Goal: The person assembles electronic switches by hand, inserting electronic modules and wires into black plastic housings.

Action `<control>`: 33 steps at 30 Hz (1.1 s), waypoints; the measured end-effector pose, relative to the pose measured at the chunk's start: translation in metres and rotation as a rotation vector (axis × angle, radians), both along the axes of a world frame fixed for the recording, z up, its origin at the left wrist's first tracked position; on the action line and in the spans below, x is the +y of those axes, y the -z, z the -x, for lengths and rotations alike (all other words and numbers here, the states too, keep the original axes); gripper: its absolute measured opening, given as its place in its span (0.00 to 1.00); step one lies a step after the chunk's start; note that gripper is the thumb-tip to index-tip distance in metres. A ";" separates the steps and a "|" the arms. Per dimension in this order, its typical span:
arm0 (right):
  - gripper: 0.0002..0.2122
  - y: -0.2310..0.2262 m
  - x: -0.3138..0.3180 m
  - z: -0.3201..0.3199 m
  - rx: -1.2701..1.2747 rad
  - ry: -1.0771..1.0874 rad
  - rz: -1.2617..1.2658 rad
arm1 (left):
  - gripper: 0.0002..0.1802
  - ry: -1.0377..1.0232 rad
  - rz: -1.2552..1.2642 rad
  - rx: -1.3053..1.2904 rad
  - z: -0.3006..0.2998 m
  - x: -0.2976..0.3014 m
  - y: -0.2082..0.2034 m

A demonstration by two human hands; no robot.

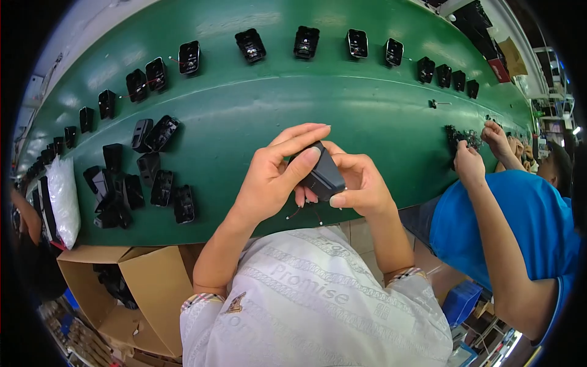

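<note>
Head view: left hand and right hand grip 1 angular, black, smooth-sided housing.

Long grn worktable; pale tiled flr below; bright lt far R.

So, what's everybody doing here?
The person in white holds a dark case in their left fingers and right fingers, at a green table. Similar black cases sit in a row along it, and a cluster lies at the left. A co-worker in blue is handling small dark parts.
</note>
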State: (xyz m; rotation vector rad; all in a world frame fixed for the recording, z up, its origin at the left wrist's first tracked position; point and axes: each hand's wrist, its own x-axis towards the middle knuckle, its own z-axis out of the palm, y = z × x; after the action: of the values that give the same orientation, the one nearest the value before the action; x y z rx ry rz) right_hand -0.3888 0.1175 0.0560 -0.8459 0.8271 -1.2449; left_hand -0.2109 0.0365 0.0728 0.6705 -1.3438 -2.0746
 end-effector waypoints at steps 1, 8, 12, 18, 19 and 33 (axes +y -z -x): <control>0.22 0.002 0.001 0.001 -0.062 -0.021 -0.018 | 0.21 0.004 -0.001 0.000 0.002 -0.001 0.000; 0.21 -0.007 0.008 -0.008 -0.158 0.081 -0.188 | 0.19 -0.173 0.080 -0.098 0.012 0.006 0.005; 0.21 0.000 0.009 -0.002 -0.350 0.021 -0.201 | 0.21 -0.235 0.346 -0.195 0.021 0.007 0.011; 0.18 0.009 -0.018 0.017 0.169 0.161 0.156 | 0.30 -0.277 0.314 -0.135 0.004 0.002 0.035; 0.18 0.005 -0.025 0.030 0.191 0.200 0.158 | 0.27 -0.370 0.295 -0.157 0.005 -0.001 0.038; 0.12 -0.033 -0.171 0.434 2.011 1.192 0.150 | 0.08 -0.454 0.851 -0.624 0.018 -0.017 0.093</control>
State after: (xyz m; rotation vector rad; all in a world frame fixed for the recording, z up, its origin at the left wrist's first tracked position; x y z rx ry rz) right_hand -0.8224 -0.0534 0.0886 -1.7774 3.1873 -0.9809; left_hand -0.2290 0.0194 -0.0200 1.1149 -1.9723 -0.8088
